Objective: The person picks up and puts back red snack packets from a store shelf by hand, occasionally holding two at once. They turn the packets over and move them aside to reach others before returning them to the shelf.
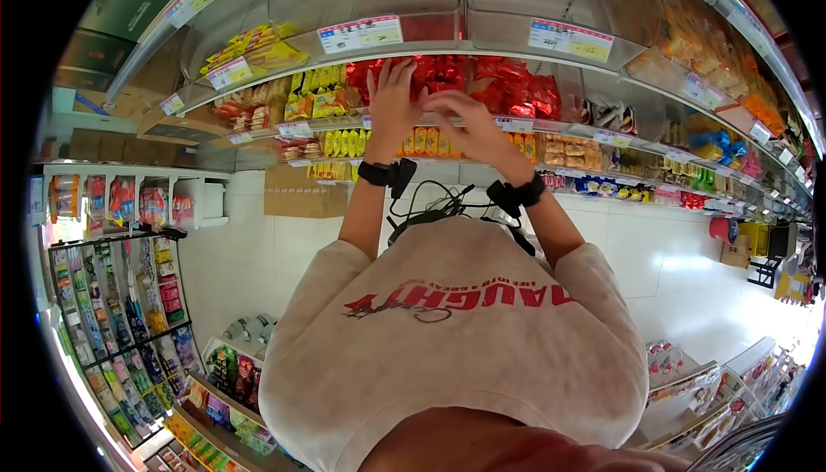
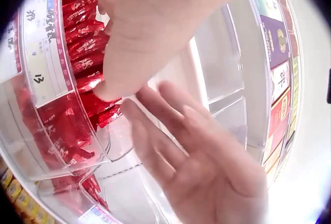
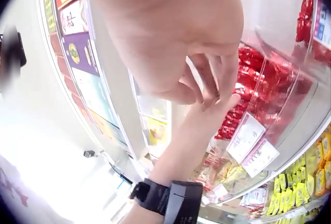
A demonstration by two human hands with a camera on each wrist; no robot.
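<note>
Both hands raised at shelf bin of red packets [image 1: 447,72]. Left hand [image 1: 391,98] held flat, fingers straight. Right hand [image 1: 469,123] relaxed, nothing gripped. Step judged: packets being straightened; next, gentle push needed.

Bright, even shop light across the head view, fisheye bending the shelves at the dark edges. Both wrist views wash out white towards the floor, and the close skin blurs soft.
</note>
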